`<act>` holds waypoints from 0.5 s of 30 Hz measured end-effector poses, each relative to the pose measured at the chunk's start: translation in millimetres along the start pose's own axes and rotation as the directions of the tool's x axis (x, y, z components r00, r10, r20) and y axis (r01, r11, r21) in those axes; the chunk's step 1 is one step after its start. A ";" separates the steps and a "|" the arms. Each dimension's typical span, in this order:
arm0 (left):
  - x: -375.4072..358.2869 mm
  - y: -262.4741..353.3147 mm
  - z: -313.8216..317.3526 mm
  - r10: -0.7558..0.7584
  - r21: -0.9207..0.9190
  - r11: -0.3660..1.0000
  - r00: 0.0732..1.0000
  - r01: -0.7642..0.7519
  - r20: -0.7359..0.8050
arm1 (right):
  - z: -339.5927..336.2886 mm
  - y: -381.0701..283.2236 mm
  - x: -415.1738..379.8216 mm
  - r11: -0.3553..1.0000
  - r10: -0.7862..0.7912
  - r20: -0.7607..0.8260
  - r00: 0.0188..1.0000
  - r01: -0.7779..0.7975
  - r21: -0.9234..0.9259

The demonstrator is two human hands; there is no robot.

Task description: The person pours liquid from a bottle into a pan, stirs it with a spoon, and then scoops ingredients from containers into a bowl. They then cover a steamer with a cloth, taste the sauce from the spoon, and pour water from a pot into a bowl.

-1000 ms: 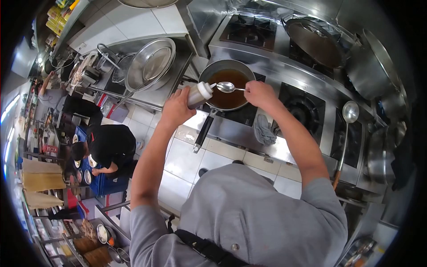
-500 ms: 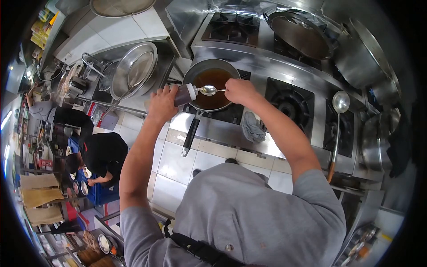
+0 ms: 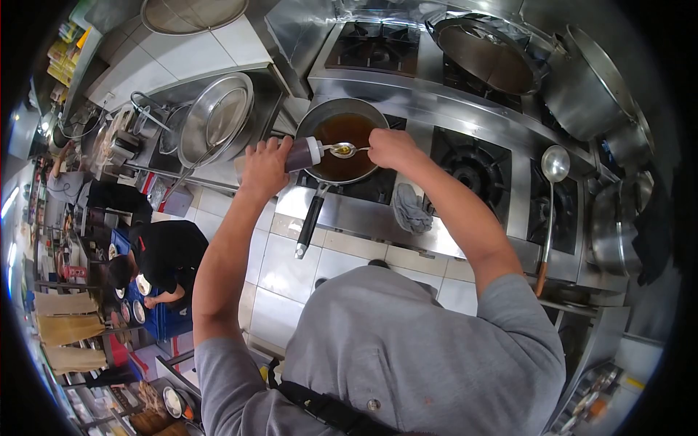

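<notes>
My left hand (image 3: 267, 168) is wrapped round a squeeze bottle (image 3: 299, 155) with a white cap, tipped on its side with its nozzle at the bowl of a spoon (image 3: 342, 150). My right hand (image 3: 393, 148) pinches the spoon's handle and holds it level over a pan (image 3: 310, 120). Some yellowish liquid shows in the spoon. Brown liquid (image 3: 342, 128) fills the bottom of the pan, which sits on the stove with its black handle (image 3: 310, 221) pointing towards me.
Right of the pan are a grey cloth (image 3: 412, 208), a burner (image 3: 471, 171) and a long ladle (image 3: 555, 164). A wok (image 3: 487, 58) and large pot (image 3: 585, 87) stand behind. Metal bowls (image 3: 193, 131) lie left. A co-worker in black (image 3: 171, 251) bends at the far left.
Liquid now shows in the spoon's bowl, which looked emptier before. Both hands hold nearly the same place, and the view has shifted slightly.
</notes>
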State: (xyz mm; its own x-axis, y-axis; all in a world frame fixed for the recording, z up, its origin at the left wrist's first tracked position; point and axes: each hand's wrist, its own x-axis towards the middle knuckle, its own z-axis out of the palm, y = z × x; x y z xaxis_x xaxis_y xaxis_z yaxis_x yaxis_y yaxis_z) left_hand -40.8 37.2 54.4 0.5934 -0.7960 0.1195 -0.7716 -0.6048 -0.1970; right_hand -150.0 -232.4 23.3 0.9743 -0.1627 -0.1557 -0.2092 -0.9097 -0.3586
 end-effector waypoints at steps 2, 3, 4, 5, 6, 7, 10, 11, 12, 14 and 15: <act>0.9 1.7 -1.9 0.002 0.006 1.000 1.000 -0.002 -0.005 | 0.9 1.1 1.4 1.000 -0.004 -0.006 1.000 0.004 -0.007; 1.0 2.0 -1.8 0.004 0.013 1.000 1.000 -0.004 -0.010 | 1.5 1.8 2.1 1.000 -0.009 -0.013 1.000 0.009 -0.014; 1.3 1.9 -1.4 0.003 0.012 1.000 1.000 -0.003 -0.010 | 2.0 2.5 3.0 1.000 -0.010 -0.012 1.000 0.009 -0.015; 2.0 1.7 -1.2 0.006 0.009 1.000 1.000 -0.006 -0.005 | 2.5 3.1 4.1 1.000 -0.009 -0.011 1.000 0.009 -0.018; 2.7 1.2 -0.6 0.010 0.007 1.000 1.000 -0.010 -0.001 | 2.6 3.5 4.9 1.000 -0.009 -0.011 1.000 0.009 -0.020; 3.1 0.9 0.0 0.009 0.007 1.000 1.000 -0.009 -0.001 | 2.9 3.8 5.4 1.000 -0.010 -0.010 1.000 0.010 -0.021; 4.4 -0.8 3.3 0.011 0.001 1.000 1.000 -0.011 0.001 | 4.2 5.6 7.4 1.000 -0.007 -0.009 1.000 0.006 -0.015; 4.7 -1.5 4.4 0.015 0.000 1.000 1.000 -0.015 0.000 | 5.7 7.2 8.6 1.000 -0.010 -0.019 1.000 0.010 -0.001; 5.1 -2.2 5.5 0.019 -0.001 1.000 1.000 -0.019 -0.001 | 5.9 7.4 8.9 1.000 -0.014 -0.028 1.000 0.014 0.012; 5.4 -3.4 7.5 0.020 0.008 1.000 1.000 -0.020 -0.004 | 6.5 7.4 8.8 1.000 -0.014 -0.032 0.999 0.015 0.015; 5.7 -3.8 8.0 0.023 0.017 1.000 1.000 -0.022 -0.007 | 6.2 7.2 8.7 1.000 -0.014 -0.036 0.999 0.015 0.018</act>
State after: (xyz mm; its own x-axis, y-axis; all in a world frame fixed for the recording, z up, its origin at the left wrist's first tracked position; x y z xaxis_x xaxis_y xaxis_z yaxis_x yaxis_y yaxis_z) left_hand -32.7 35.1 48.0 0.5742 -0.8096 0.1219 -0.7806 -0.5862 -0.2166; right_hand -143.6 -238.0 13.7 0.9795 -0.1635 -0.1174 -0.1963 -0.9050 -0.3774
